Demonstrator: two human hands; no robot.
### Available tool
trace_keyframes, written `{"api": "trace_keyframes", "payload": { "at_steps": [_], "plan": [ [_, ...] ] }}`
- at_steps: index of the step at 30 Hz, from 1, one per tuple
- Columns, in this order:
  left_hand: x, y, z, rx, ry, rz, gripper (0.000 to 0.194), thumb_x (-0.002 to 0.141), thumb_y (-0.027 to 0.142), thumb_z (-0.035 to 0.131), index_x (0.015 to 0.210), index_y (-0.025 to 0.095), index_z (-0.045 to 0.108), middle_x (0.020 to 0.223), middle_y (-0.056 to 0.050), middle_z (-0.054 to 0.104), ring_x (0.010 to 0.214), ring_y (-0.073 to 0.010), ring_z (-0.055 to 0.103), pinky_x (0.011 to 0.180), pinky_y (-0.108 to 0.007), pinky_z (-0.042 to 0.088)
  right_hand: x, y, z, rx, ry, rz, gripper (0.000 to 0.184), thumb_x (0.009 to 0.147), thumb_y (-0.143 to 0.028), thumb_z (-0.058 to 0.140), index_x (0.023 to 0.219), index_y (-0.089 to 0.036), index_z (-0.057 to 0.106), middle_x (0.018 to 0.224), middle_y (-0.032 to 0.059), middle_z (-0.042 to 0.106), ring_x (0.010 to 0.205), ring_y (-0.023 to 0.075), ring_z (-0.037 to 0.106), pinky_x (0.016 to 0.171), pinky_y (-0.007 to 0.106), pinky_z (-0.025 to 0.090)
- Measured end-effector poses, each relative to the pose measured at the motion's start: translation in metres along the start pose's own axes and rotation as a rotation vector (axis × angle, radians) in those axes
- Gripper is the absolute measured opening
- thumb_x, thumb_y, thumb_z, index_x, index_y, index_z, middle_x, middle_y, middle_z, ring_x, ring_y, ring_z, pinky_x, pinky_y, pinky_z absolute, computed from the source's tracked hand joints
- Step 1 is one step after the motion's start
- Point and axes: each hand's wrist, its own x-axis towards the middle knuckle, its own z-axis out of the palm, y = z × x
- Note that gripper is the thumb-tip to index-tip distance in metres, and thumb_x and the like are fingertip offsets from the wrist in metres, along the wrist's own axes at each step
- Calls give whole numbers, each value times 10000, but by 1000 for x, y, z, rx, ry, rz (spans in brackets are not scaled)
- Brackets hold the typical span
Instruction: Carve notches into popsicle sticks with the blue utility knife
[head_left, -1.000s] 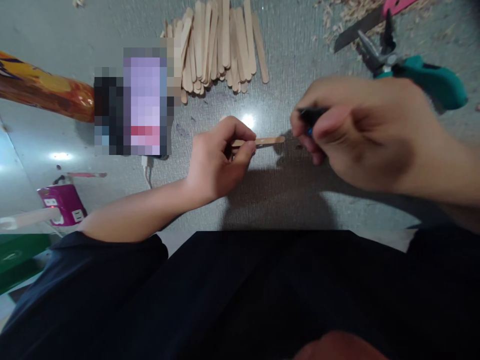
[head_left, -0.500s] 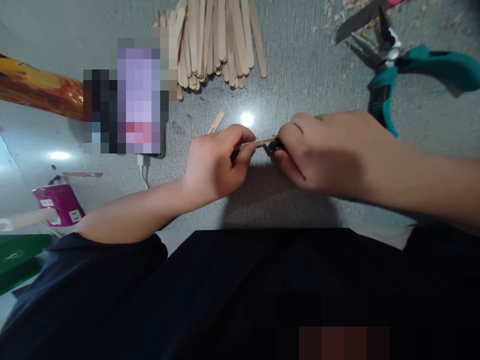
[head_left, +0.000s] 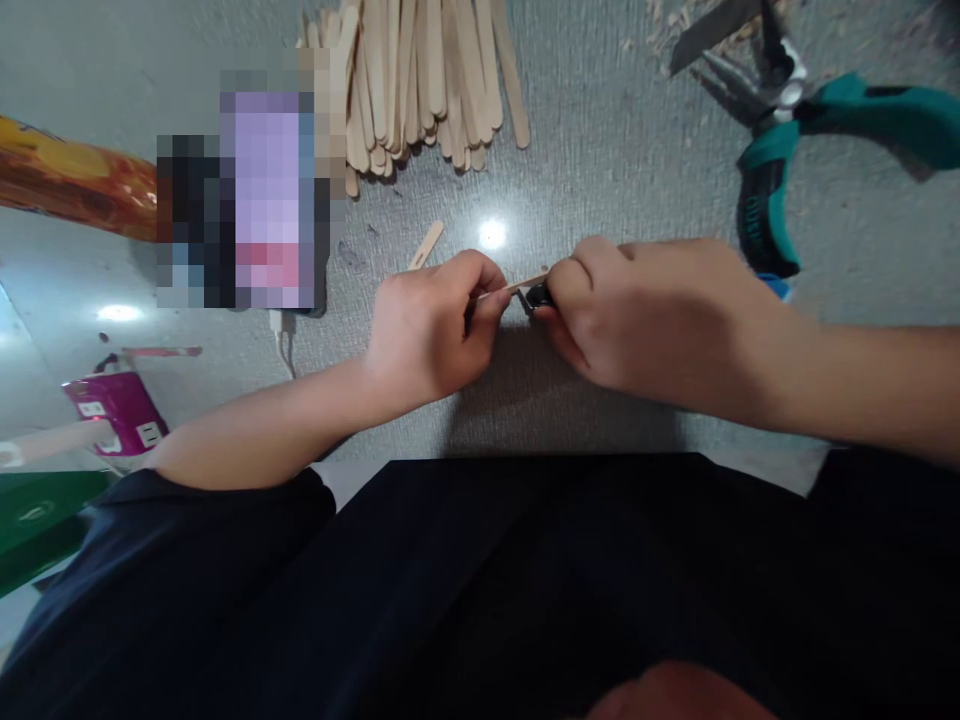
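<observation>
My left hand (head_left: 435, 325) is closed in a pinch on a thin wooden craft stick (head_left: 523, 284) that lies across the grey surface. My right hand (head_left: 660, 315) is closed round a small dark tool (head_left: 537, 297), whose tip touches the stick's right end; a blue bit of it shows behind the hand. A short piece of stick (head_left: 426, 245) lies just beyond my left hand. A pile of several wooden craft sticks (head_left: 420, 80) lies at the top centre.
Teal-handled pliers (head_left: 780, 150) and a dark blade (head_left: 709, 35) with wood shavings lie at the top right. A blurred-out phone (head_left: 247, 195) with a white cable sits left, an orange wrapped object (head_left: 67, 185) beside it, and a magenta power strip (head_left: 116, 410) at the far left.
My right hand came down and left from a raised position and brought the dark tool onto the stick's right end. My left hand has kept its pinch on the stick.
</observation>
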Motion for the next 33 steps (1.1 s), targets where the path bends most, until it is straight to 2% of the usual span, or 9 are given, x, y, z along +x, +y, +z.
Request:
{"api": "trace_keyframes", "payload": {
  "at_steps": [5, 8, 17, 24, 30, 33],
  "plan": [
    [1, 0, 0, 18, 4, 6, 165, 1132, 382, 711, 1031, 253, 726, 763, -5, 744, 631, -176, 653, 663, -355, 479, 0, -1, -1, 14, -16, -13, 522, 1239, -308, 265, 1127, -143, 747, 966, 159, 716, 629, 212, 450, 619, 393, 192],
    [1, 0, 0, 29, 11, 19, 158, 1123, 368, 711, 1021, 250, 739, 745, 0, 726, 621, -173, 638, 656, -351, 454, 0, 0, -1, 19, -21, -18, 529, 1226, -281, 262, 1107, -143, 759, 956, 156, 706, 620, 204, 405, 619, 393, 204],
    [1, 0, 1, 13, -14, -6, 184, 1128, 387, 692, 1015, 253, 749, 754, -16, 743, 624, -179, 629, 647, -361, 443, 0, 2, -5, 58, -40, -24, 537, 1222, -287, 258, 1106, -158, 766, 953, 128, 682, 629, 204, 369, 612, 389, 217],
    [4, 1, -2, 16, -41, -11, 191, 1129, 384, 699, 1010, 246, 758, 773, -27, 749, 627, -190, 630, 666, -374, 433, -1, 4, -6, 110, -64, -12, 574, 1219, -268, 227, 1131, -145, 780, 996, 161, 709, 644, 213, 410, 634, 401, 250],
    [14, -2, -8, 51, -127, 11, 213, 1123, 369, 687, 966, 254, 772, 743, -39, 727, 679, -232, 667, 698, -398, 463, 0, 3, -6, 14, -19, -21, 540, 1244, -263, 224, 1098, -148, 731, 966, 138, 713, 618, 178, 394, 617, 377, 233],
    [19, -3, -10, 56, -160, 21, 191, 1097, 353, 706, 950, 262, 787, 694, -29, 696, 694, -247, 682, 699, -405, 483, 0, 3, -6, -18, -5, -39, 539, 1246, -278, 210, 1117, -153, 718, 979, 147, 728, 622, 190, 424, 606, 380, 247]
  ]
}}
